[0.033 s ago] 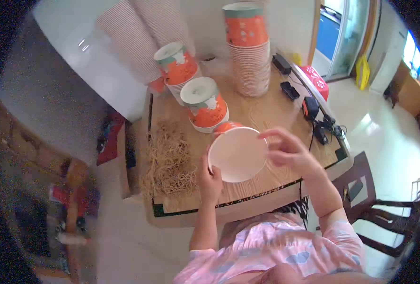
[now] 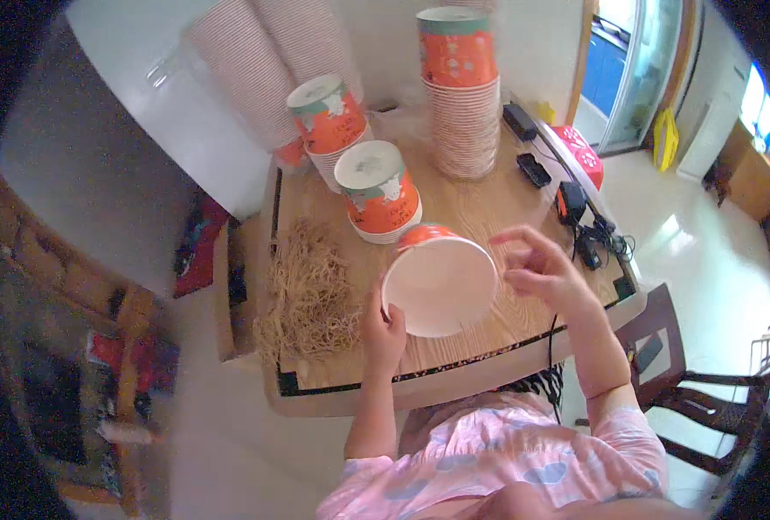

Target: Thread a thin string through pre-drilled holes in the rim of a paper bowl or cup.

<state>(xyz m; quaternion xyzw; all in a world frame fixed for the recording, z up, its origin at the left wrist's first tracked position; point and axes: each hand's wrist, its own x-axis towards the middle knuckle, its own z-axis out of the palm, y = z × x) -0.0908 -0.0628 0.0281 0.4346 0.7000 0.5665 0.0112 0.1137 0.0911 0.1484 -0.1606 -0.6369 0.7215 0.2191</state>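
Note:
My left hand [image 2: 383,334] grips the left side of a paper tub [image 2: 444,286], its thumb over the rim. The tub is tilted so its white inside faces me, and a strip of its orange outside shows at the far edge. Just right of the rim, my right hand [image 2: 543,270] is open, fingers apart and bent, touching nothing I can make out. Beyond the held tub stand two short stacks of upside-down orange-and-green tubs, the nearer stack [image 2: 378,192] and the farther stack [image 2: 323,121]. A heap of dry, straw-coloured strands [image 2: 311,299] lies left of my left hand.
A tall stack of tubs [image 2: 460,95] rises at the back of the wooden table [image 2: 459,204]. Longer wrapped stacks [image 2: 251,74] lean at the back left. Black adapters and cables [image 2: 571,201] line the right edge. A dark chair [image 2: 688,381] stands at the right.
My right hand has shifted slightly right, away from the tub's rim. The held tub has moved slightly right and tipped a little, still in my left hand.

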